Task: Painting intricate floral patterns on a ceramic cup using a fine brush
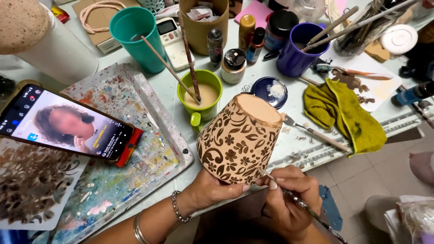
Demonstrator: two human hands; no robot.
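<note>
Nearby, at the table's near edge, the left hand cups the brown-patterned pot from below, its base tilted up and far. Just right, the right hand pinches 1 thin brush, tip touching the pot's lower rim.

Both forearms are bare, with no sleeves reaching into view. The left hand has a beaded bracelet of small silvery metal beads around the wrist, and further up the forearm sits a plain, smooth silver bangle. The nails on this hand look pale and glossy, trimmed fairly short. The right hand wears no ring or band that can be seen, and its fingernails carry the same light, glossy finish
</note>
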